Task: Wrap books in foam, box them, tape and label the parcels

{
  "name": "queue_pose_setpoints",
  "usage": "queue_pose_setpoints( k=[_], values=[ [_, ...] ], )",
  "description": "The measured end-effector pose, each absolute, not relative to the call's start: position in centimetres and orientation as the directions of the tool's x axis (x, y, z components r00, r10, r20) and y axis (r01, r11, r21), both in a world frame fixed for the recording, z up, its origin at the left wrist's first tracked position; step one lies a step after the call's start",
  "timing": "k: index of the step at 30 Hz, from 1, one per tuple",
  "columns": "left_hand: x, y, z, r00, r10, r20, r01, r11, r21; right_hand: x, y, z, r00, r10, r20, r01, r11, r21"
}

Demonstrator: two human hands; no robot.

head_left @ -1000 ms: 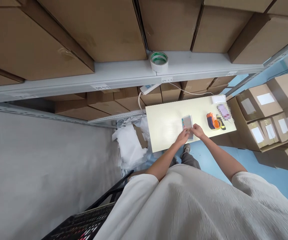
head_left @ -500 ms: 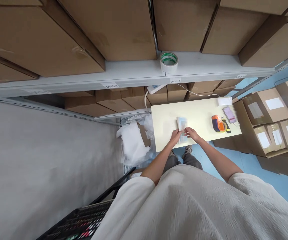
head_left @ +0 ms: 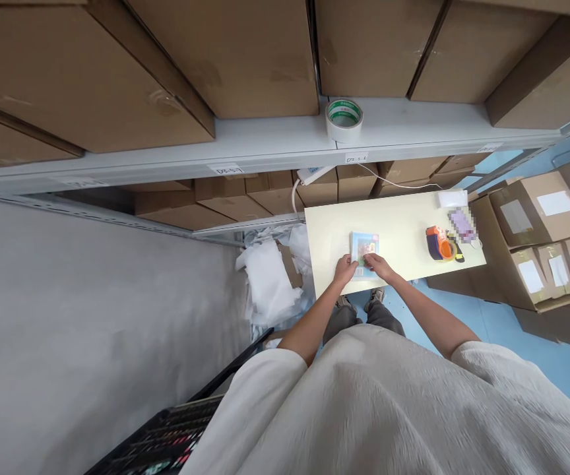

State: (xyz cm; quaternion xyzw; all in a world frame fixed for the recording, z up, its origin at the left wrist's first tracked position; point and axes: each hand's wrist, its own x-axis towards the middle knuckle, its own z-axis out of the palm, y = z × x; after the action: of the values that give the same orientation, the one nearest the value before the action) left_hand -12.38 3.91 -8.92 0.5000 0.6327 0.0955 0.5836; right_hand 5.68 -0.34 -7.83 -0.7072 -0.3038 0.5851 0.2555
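Note:
A thin, flat light-blue package [head_left: 359,241] with a coloured picture on its face is held over the front part of the cream table [head_left: 398,218]. My left hand [head_left: 345,269] grips its left edge, thumb on top. Across its right side and middle lies my right hand [head_left: 377,264], fingers bent and closed on it, covering part of the picture. What the package contains cannot be made out.
An orange and dark tape dispenser [head_left: 439,244] stands at the table's right, beside a blurred purple object [head_left: 462,225]. White packing sheets [head_left: 270,280] are heaped to the left. A tape roll [head_left: 344,121] sits on the shelf above. Cardboard boxes [head_left: 527,211] flank the right side.
The package's blue picture face now lies more fully in view, where before it looked paler and partly folded or covered. Both hands stay on it. The whole view has shifted slightly.

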Motion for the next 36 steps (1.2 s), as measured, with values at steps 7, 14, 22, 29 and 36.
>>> queue_pose_setpoints(
  k=[7,14,22,29,36],
  values=[
    [-13.1,3.8,-9.1,0.219,0.768,-0.602,0.705,0.302,0.641,5.0,-0.7,-8.4,0.105,0.779,-0.618,0.171,-0.626,-0.761],
    [-13.9,2.4,-9.7,0.291,0.793,-0.536,0.597,0.287,0.749,7.0,-2.0,-8.9,0.426,0.778,-0.461,0.361,-0.614,-0.702],
    [-10.8,1.6,-9.8,0.415,0.747,-0.52,0.555,0.245,0.795,10.1,-2.9,-9.3,0.454,0.745,-0.49,0.329,-0.651,-0.684],
    [-6.0,1.1,-9.6,0.443,0.752,-0.489,0.55,0.203,0.81,15.2,-2.3,-9.0,0.369,0.793,-0.484,0.311,-0.596,-0.74],
    [-2.8,0.8,-8.7,0.351,0.788,-0.507,0.669,0.168,0.724,21.1,-4.4,-6.2,0.355,0.855,-0.378,0.317,-0.49,-0.812]
  ],
)
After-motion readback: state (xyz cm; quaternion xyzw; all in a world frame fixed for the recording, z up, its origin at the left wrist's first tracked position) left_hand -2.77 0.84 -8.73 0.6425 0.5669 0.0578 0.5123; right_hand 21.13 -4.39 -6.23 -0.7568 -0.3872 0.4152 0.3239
